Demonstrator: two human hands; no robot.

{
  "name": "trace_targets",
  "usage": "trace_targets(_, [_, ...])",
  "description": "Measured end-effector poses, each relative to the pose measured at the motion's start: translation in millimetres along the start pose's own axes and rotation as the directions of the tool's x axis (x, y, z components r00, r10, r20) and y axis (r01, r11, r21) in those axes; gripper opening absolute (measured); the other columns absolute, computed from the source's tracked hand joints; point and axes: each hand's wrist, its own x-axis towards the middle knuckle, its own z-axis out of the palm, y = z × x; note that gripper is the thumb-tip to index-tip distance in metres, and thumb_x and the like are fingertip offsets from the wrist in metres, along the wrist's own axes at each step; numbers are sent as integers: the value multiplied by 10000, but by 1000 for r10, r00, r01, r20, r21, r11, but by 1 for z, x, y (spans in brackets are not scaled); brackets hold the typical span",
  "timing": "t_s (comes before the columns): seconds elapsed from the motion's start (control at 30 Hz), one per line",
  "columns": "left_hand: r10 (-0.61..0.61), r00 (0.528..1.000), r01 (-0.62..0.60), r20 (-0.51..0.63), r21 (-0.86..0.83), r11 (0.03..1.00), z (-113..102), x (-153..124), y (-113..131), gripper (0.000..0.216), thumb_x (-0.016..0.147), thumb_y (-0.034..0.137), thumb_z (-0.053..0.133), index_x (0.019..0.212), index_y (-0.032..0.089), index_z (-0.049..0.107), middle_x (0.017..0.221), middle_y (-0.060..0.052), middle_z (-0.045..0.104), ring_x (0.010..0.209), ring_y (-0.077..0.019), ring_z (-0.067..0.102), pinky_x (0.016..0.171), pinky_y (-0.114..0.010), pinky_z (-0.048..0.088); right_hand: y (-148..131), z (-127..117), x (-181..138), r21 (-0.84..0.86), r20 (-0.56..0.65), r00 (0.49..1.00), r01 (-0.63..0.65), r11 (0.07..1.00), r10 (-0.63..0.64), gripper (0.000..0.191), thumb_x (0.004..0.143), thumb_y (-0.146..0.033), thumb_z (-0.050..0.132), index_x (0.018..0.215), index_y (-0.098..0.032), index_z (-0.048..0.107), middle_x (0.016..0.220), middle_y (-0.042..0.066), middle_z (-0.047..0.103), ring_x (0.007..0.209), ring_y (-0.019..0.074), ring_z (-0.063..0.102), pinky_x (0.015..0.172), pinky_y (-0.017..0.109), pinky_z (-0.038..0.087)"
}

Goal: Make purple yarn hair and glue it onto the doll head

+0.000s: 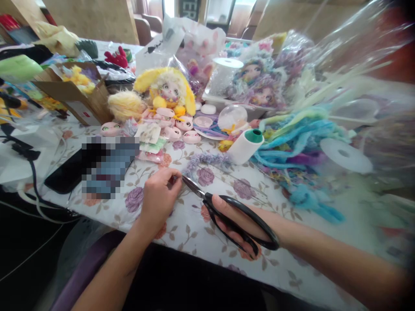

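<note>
My right hand is closed through the black handles of a pair of scissors, whose blades point left toward my other hand. My left hand is pinched shut just at the blade tips, holding something too small to make out. Both hands rest over a floral tablecloth. A strip of purple fuzzy yarn lies just beyond the blades. A white spool with a green cap lies on its side behind it.
A dark phone lies at the left. Doll faces, a yellow plush doll, a cardboard box, blue and green yarn and crinkled plastic wrap crowd the back and right. Black cables hang at the left edge.
</note>
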Motion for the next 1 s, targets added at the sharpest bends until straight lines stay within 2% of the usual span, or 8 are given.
trace_targets(0.13, [52, 998, -51, -41, 33, 998, 1, -3, -2, 94, 821, 116, 632, 860, 182, 687, 825, 2, 735, 742, -147, 663, 746, -252, 496, -1, 1, 0, 36, -2, 1000, 4, 999, -4, 589, 780, -785, 526, 923, -217, 587, 634, -84, 436, 359, -10, 346, 292, 60, 268])
trace_targets(0.27, [105, 991, -97, -88, 93, 991, 3, -5, -4, 107, 832, 124, 637, 908, 185, 681, 869, -12, 749, 769, -159, 684, 768, -266, 515, 1, 1, 3, -35, 13, 996, 86, 996, -85, 630, 779, -826, 464, 839, -206, 559, 621, -78, 419, 360, 5, 344, 280, 74, 270])
trace_targets(0.37, [154, 981, -137, -120, 140, 981, 5, -6, -5, 128, 837, 120, 637, 938, 187, 676, 895, -21, 755, 795, -167, 696, 798, -279, 526, 6, 0, 8, -56, -10, 996, 85, 995, -86, 647, 773, -843, 446, 884, -218, 573, 611, -75, 420, 360, 11, 337, 286, 79, 274])
trace_targets(0.53, [207, 968, -179, -143, 187, 966, 7, -7, -5, 132, 837, 99, 645, 944, 170, 671, 887, -37, 754, 817, -180, 707, 801, -283, 532, 15, -2, 16, -285, -42, 985, 146, 947, -165, 694, 814, -857, 280, 928, -234, 563, 433, -66, 428, 277, 90, 354, 220, 160, 265])
trace_targets(0.6, [217, 965, -188, -145, 190, 964, 7, -7, -5, 124, 841, 98, 644, 940, 168, 668, 882, -39, 752, 820, -180, 707, 798, -280, 532, 16, -2, 17, -337, -30, 987, 138, 931, -157, 709, 818, -858, 219, 907, -234, 543, 362, -59, 421, 248, 116, 347, 207, 183, 255])
trace_targets(0.8, [261, 953, -222, -154, 230, 947, 8, -9, -7, 110, 857, 104, 630, 945, 160, 666, 873, -48, 742, 820, -186, 697, 794, -284, 525, 12, 2, 13, -307, -33, 975, 199, 931, -219, 636, 833, -820, 274, 900, -238, 524, 393, -89, 375, 247, 92, 330, 222, 161, 261])
trace_targets(0.9, [289, 946, -248, -146, 246, 937, 9, -10, -7, 114, 860, 101, 622, 950, 156, 666, 873, -53, 738, 828, -194, 690, 796, -293, 522, 11, 3, 11, -317, -45, 978, 181, 931, -206, 630, 858, -786, 249, 926, -232, 538, 389, -78, 384, 247, 96, 326, 222, 158, 239])
trace_targets(1.0, [273, 950, -235, -149, 231, 944, 9, -9, -6, 114, 850, 93, 628, 935, 158, 668, 867, -49, 740, 823, -193, 691, 788, -291, 520, 10, 3, 13, -308, -37, 979, 182, 934, -203, 630, 859, -788, 251, 940, -232, 536, 392, -72, 394, 249, 98, 330, 227, 175, 277])
